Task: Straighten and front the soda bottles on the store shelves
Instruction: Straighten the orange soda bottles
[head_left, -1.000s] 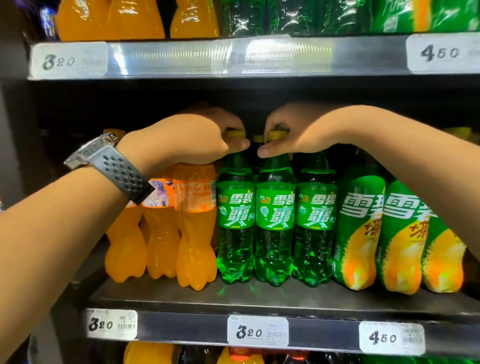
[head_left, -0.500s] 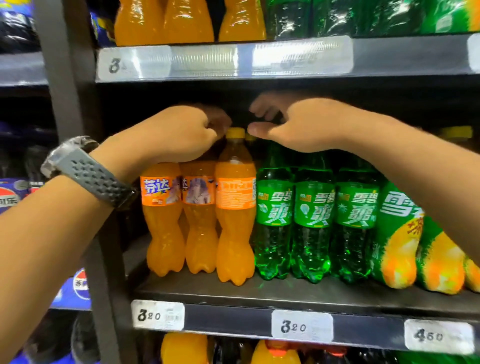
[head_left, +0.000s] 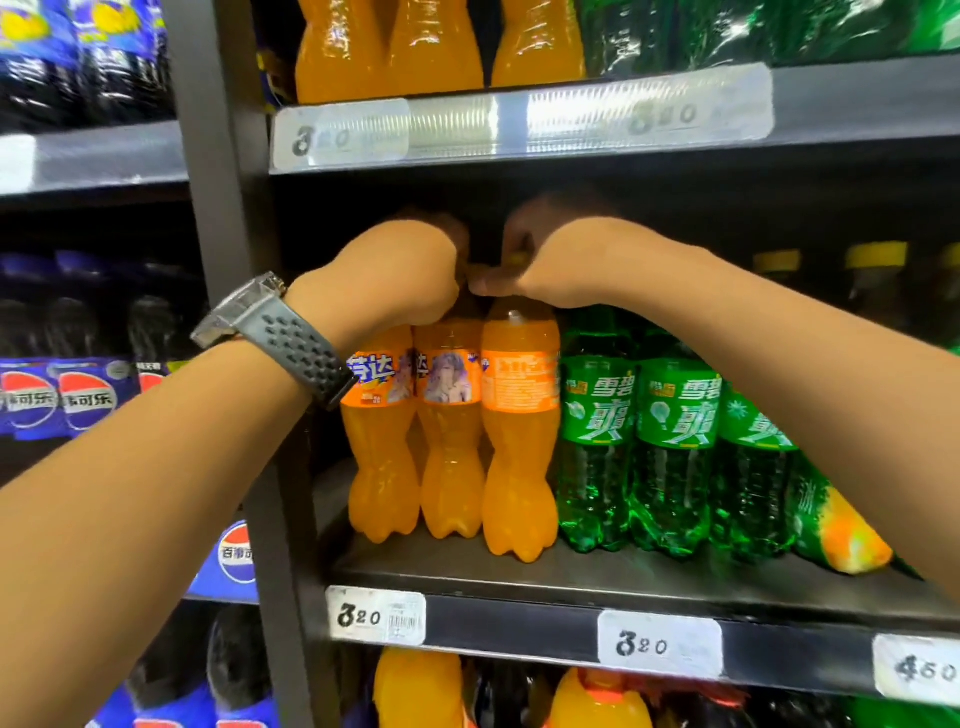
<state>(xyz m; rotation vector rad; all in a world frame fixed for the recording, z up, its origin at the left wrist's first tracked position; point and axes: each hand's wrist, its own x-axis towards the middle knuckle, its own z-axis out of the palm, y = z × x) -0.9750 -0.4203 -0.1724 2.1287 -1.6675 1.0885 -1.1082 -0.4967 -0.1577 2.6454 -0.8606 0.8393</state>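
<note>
Working from the caps so labels can be turned outward, we have our left grip (head_left: 395, 280) curled round the top of the middle orange bottle (head_left: 449, 415) and our right grip (head_left: 561, 265) pinching the cap of the back-facing orange bottle (head_left: 519, 441), both at the front of the shelf (head_left: 571, 582)

Dark shelving (head_left: 519, 621) with white price tags (head_left: 658, 644)

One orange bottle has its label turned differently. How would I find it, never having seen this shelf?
Find the middle shelf, with 3.20 price tags. Three orange bottles stand at its left end; take the rightmost orange bottle, next to the green bottles. Its label shows fine print where its two neighbours show a logo and a picture, and the right hand grips its top.
</note>
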